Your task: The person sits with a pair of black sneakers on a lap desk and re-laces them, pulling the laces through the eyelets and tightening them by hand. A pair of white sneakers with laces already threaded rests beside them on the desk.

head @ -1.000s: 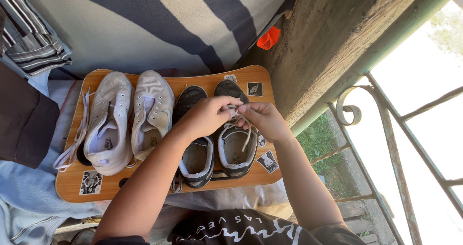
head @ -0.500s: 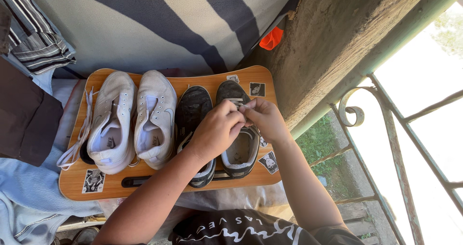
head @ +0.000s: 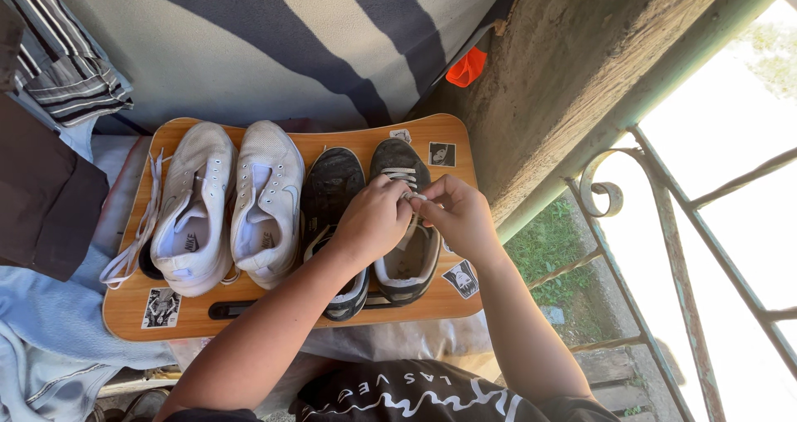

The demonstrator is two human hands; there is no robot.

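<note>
Two hands meet over my dark shoe (head: 404,223). My left hand (head: 375,220) and right hand (head: 459,214) pinch its white lace (head: 413,195) together. White shoes (head: 228,206) sit beside it on the table (head: 274,318).

Sharp daylight — blown-out glare right

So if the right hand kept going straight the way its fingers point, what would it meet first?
The right hand points left across the dark shoe, so it would meet the left hand first; their fingertips already look to be touching at the white lace. Beyond that lies the other dark shoe.
</note>
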